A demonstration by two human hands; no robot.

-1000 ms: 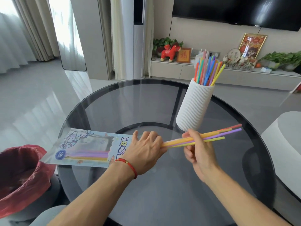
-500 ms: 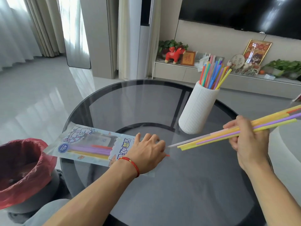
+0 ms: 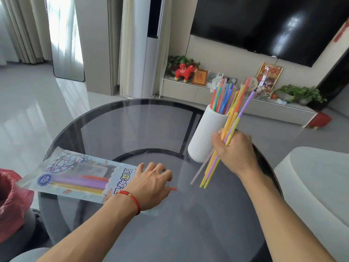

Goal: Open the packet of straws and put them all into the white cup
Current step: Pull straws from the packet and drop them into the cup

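Head view: right hand [image 3: 233, 150] fingers squeeze a bunch of straws [image 3: 229, 127], tipped up to drop into the white cup [image 3: 208, 133] beside it. Left hand [image 3: 151, 184] lies flat, fingers spread, pinning the packet [image 3: 75, 176], more straws inside.

The worktop [image 3: 132, 129] is bare in the middle of the frame and along the bottom. The white cup [image 3: 204, 137] stands at centre right, already crowded with straws [image 3: 222, 97]. The packet [image 3: 79, 176] blocks the lower left.

Bright daylight from left curtains [image 3: 22, 29], glare on floor [image 3: 28, 118], wide-angle edge distortion.
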